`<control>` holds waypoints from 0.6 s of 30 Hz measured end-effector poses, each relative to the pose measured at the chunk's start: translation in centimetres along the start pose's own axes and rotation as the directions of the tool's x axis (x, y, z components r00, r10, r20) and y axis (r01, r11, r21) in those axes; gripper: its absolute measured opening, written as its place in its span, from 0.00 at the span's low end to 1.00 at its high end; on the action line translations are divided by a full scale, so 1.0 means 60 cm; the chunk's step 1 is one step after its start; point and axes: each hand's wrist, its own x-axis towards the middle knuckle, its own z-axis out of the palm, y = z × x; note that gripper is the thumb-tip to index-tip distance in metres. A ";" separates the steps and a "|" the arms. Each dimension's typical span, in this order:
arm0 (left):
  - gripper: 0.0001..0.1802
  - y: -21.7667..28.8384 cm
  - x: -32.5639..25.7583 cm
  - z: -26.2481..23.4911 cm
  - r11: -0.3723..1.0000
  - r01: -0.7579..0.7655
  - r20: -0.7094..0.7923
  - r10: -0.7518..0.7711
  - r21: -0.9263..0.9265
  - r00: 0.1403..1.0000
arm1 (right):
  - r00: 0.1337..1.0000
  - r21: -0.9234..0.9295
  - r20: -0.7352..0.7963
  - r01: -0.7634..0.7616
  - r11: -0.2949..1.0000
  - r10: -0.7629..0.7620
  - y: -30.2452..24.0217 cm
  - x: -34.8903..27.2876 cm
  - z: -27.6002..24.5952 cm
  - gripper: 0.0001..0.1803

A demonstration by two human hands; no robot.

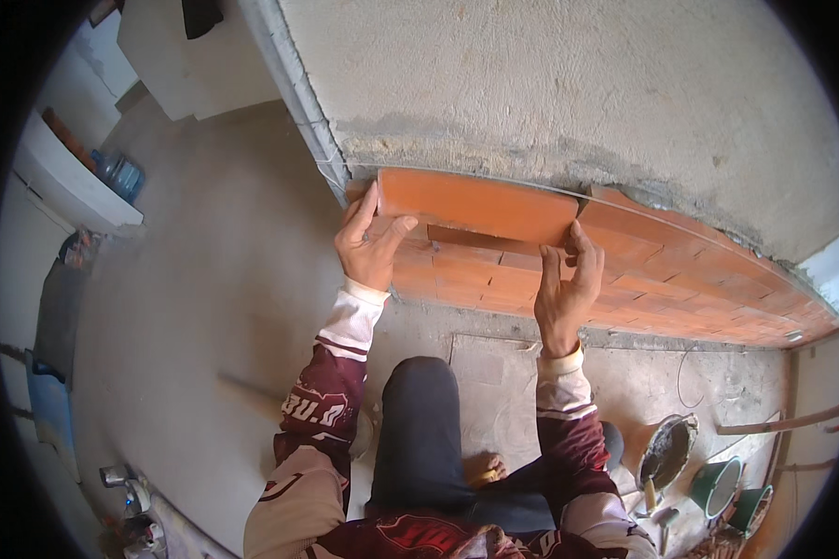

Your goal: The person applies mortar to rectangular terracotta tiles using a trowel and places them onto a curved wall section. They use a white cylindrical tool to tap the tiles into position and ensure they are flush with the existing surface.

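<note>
An orange brick (475,203) lies level along the top of a low brick wall (494,279), against the plastered wall behind. My left hand (368,244) grips its left end between thumb and fingers. At the other end, my right hand (569,279) has its thumb and fingertips pressed on the brick's right corner. A thin string (457,172) runs taut along the brick's far top edge. To the right, laid bricks (680,238) continue the top course. Below the held brick a dark gap shows, and its underside is hidden.
A mortar bucket (669,449) with a trowel (650,494) stands on the floor at lower right, near green buckets (716,486). Poles (792,422) lean at the right wall. A water jug (119,177) is at far left. The plastered wall (569,84) rises behind the bricks.
</note>
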 end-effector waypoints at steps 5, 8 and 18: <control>0.34 -0.016 0.012 0.009 0.979 -0.119 -0.022 0.124 0.164 0.992 | 0.997 -0.019 -0.045 0.057 0.998 -0.058 0.012 -0.004 0.015 0.22; 0.34 -0.015 0.020 0.006 0.929 -0.215 0.037 0.214 0.300 0.976 | 0.999 -0.097 -0.020 0.042 0.994 -0.044 0.024 -0.002 0.019 0.22; 0.33 -0.028 0.022 0.016 0.906 -0.316 -0.015 0.334 0.281 0.943 | 0.984 -0.049 -0.150 0.091 0.995 -0.097 0.024 -0.008 0.033 0.24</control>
